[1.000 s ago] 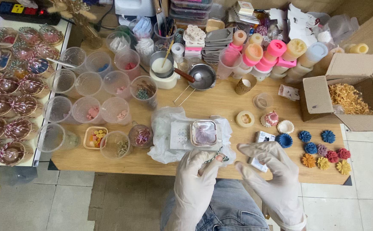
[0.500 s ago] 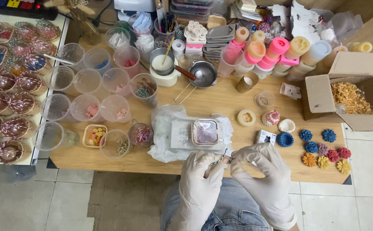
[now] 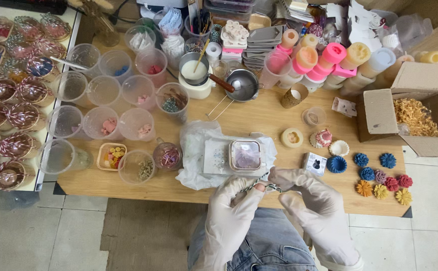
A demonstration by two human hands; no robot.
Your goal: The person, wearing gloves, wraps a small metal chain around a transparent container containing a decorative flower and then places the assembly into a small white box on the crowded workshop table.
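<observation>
Both gloved hands, left hand (image 3: 231, 211) and right hand (image 3: 312, 203), pinched a thin metal tool (image 3: 264, 184) between them at the tabletop's (image 3: 259, 120) near edge, beside the square mould (image 3: 245, 154); decorating step, next move likely needing steady aim.

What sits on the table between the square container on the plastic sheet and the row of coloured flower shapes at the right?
In the head view, between the square container and the coloured flower shapes lie a round cream mould, a pink-topped piece, a white scalloped cup, a small box and a blue mould.
</observation>
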